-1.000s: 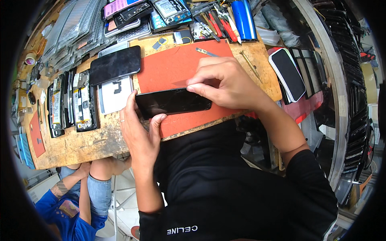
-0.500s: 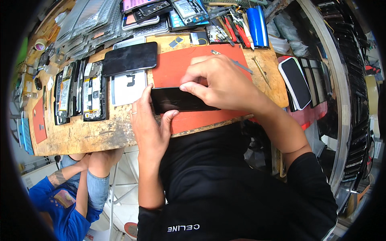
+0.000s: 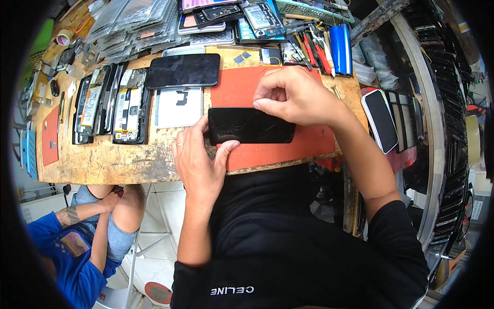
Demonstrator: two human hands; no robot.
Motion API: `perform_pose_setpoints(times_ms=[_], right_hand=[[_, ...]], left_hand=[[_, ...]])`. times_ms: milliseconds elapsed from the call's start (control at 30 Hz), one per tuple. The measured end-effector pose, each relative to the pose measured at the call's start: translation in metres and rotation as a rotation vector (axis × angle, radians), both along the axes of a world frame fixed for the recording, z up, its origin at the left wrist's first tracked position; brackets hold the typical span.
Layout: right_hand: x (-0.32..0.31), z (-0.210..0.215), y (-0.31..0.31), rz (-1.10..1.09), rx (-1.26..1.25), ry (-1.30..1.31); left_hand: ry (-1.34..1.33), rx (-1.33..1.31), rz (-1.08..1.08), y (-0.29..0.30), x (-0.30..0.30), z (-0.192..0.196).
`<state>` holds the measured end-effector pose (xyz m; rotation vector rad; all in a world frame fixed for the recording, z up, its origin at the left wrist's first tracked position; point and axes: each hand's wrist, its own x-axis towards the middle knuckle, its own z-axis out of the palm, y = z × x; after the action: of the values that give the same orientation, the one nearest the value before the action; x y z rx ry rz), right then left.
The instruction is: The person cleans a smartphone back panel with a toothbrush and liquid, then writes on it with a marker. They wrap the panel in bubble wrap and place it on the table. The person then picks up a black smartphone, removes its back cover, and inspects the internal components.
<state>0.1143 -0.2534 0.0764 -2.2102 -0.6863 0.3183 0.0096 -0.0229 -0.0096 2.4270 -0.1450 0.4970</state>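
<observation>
A black smartphone (image 3: 246, 127) with thin scratch-like or crack-like lines on its dark glass lies on a red mat. My left hand (image 3: 199, 154) holds its left end, fingers behind the far edge and thumb over the near corner. At the far long edge is my right hand (image 3: 288, 95), thumb and index finger pinched together. Whatever that pinch holds, if anything, is too small or hidden to make out. A larger black-screened device (image 3: 183, 70) rests beyond my left hand, partly over a white flat panel (image 3: 179, 108).
Opened phones (image 3: 130, 105) with batteries exposed lie left on the wooden bench (image 3: 110, 167). Stacked plastic sleeves (image 3: 131, 31), red-handled pliers (image 3: 323, 55) and a blue cylinder (image 3: 340, 49) stand behind. A white-framed phone (image 3: 381, 121) is at right. Another person (image 3: 77, 247) sits at lower left.
My right hand has shifted slightly along the phone's far edge, uncovering more of its right end. My left hand keeps its hold. The whole view has swung a little.
</observation>
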Motion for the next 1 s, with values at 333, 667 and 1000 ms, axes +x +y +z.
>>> perform_pose_setpoints(times_ms=[333,667,1000], right_hand=[[0.011,-0.012,0.019,0.028,0.045,0.038],[0.019,-0.018,0.048,0.048,0.057,0.009],[0.036,-0.011,0.045,0.259,0.071,0.128]], left_hand=[[-0.022,-0.025,-0.023,0.0,0.002,0.0],[-0.041,-0.002,-0.021,0.0,0.003,-0.001],[-0.001,-0.095,-0.044,0.001,0.004,0.002]])
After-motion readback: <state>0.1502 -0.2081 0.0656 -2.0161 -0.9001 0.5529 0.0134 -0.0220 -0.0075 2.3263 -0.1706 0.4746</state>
